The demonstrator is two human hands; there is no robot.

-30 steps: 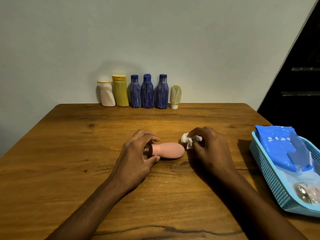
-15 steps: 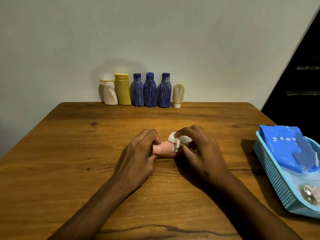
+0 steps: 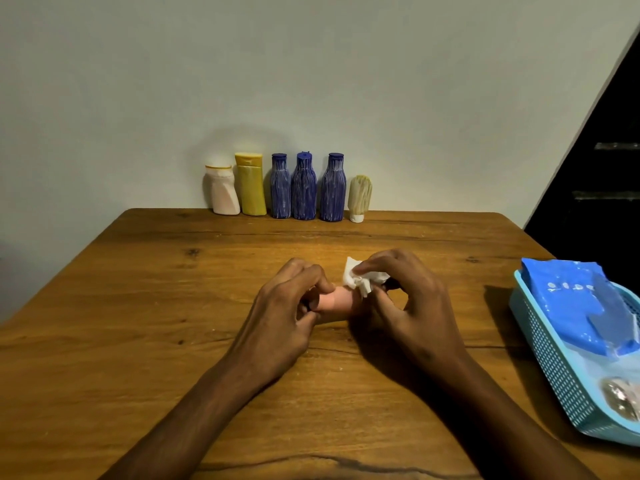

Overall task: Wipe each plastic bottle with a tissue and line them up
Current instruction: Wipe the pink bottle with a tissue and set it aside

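At frame centre the left hand [image 3: 284,317] grips the cap end of a pink bottle [image 3: 334,303] lying on its side on the table [image 3: 138,323]. The right hand [image 3: 405,303] pinches a white tissue [image 3: 356,280] and presses it on the bottle's other end. In the upper middle, 6 bottles stand in a row against the wall: white [image 3: 221,190], yellow [image 3: 250,184], 3 blue [image 3: 304,186] and a small cream one [image 3: 359,198]. At the right edge a basket [image 3: 543,344] holds a blue pack [image 3: 575,303].
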